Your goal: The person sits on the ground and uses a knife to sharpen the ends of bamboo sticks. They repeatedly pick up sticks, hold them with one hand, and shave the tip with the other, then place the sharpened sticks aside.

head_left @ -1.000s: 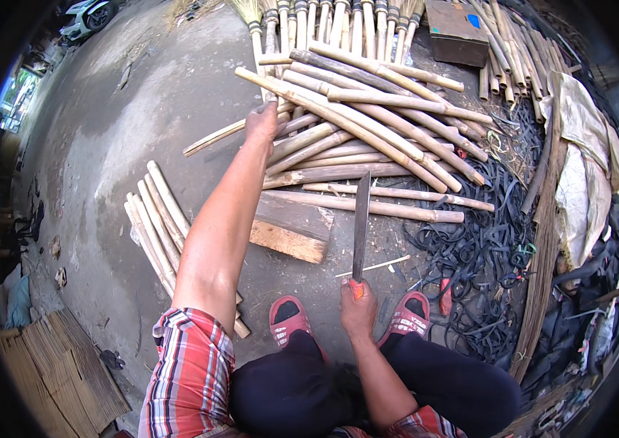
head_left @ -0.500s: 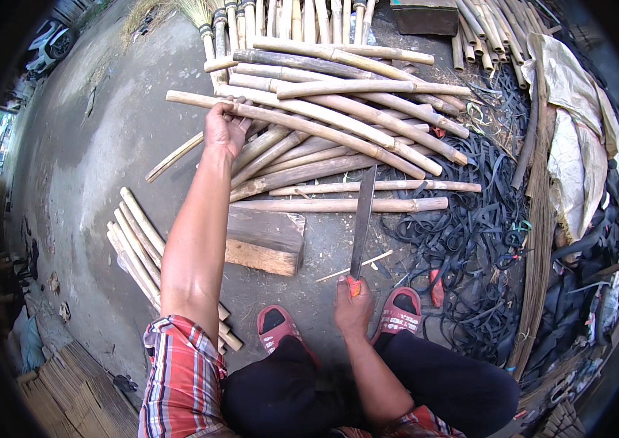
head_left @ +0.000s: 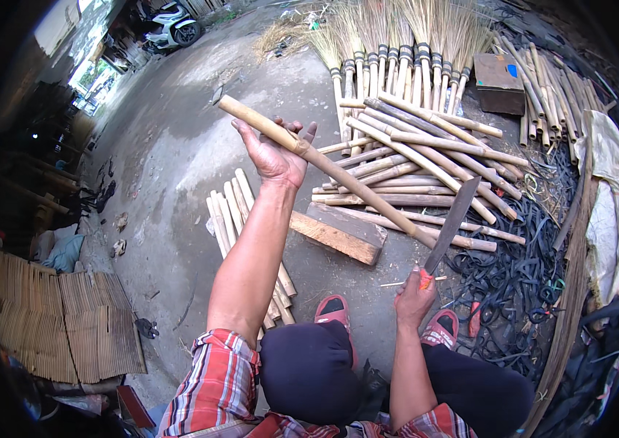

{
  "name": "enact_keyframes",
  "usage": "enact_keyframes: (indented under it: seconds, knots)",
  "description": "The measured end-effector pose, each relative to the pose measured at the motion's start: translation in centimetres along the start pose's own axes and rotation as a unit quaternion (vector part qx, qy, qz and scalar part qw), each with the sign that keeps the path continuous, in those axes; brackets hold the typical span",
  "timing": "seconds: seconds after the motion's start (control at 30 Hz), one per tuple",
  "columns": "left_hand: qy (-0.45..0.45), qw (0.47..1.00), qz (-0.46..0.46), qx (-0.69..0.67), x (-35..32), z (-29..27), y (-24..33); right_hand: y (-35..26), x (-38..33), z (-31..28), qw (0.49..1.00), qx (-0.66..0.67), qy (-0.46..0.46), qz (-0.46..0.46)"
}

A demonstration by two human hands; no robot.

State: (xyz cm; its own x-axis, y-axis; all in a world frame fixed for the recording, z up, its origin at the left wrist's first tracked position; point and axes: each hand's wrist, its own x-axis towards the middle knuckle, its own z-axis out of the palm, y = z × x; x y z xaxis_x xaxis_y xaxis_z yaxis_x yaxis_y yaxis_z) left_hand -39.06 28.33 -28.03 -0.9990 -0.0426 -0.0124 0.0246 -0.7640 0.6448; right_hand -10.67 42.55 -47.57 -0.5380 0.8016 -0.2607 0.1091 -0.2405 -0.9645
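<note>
Left hand (head_left: pixel 274 155) grips bamboo pole (head_left: pixel 338 175) near far-left end; likely stiff, light. Right hand (head_left: pixel 413 296) holds blade (head_left: pixel 452 224) handle.

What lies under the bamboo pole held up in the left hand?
Under the bamboo pole, gripped by the left hand, show a wooden block on concrete ground and a pile of bamboo poles. The ground beneath the pile is covered.
</note>
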Motion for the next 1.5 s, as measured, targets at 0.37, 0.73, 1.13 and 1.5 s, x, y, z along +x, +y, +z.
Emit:
enact_keyframes:
  seconds: [0.37, 0.73, 1.13, 1.5]
  knots:
    - [-0.101, 0.989, 0.017, 0.110, -7.1, 4.7, 4.9, -8.5, -3.7, -0.2, 0.990, -0.085, -0.008, -0.109]
    - [-0.130, 0.984, 0.069, 0.099, -13.0, 8.1, 4.8, -15.3, -9.8, -1.2, 0.955, -0.192, -0.138, -0.178]
    - [-0.151, 0.955, 0.175, 0.185, -20.8, 9.5, 2.9, -16.9, -11.1, -0.7, 0.930, -0.137, -0.147, -0.308]
    - [-0.159, 0.949, 0.192, 0.193, -21.3, 8.9, 3.3, -17.9, -11.7, -1.4, 0.946, -0.100, -0.149, -0.270]
